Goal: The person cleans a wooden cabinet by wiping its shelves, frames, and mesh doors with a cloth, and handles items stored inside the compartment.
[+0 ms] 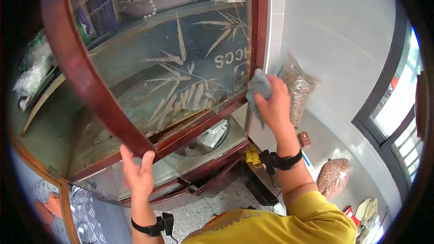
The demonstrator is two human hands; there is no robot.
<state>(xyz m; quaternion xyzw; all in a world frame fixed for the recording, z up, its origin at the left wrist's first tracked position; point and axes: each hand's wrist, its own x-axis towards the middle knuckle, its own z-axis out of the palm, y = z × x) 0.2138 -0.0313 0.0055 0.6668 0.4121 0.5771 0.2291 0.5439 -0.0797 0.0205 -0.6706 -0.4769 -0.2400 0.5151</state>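
Observation:
A cabinet door with a dark red wooden frame (90, 95) and a patterned mesh panel (176, 63) stands swung out in front of me. At its lower left corner my left hand (137, 174) grips the frame, thumb on one side and fingers on the other. My right hand (275, 104) is closed around a grey cloth (259, 91) and presses it to the frame near the lower right corner. Part of the cloth hangs below the fingers. Behind the mesh, shelves carry a pink tray (165, 1) and a string of white beads (151, 9).
Below the door is a glass-topped cabinet section with white boxes (214, 134) and pulled-out drawers (217, 178). On the ledge at right stand a tall clear bag (296, 88), a small red-brown box (304, 139) and a bag of peanuts (333, 177). A dark-framed window (384, 131) is beyond.

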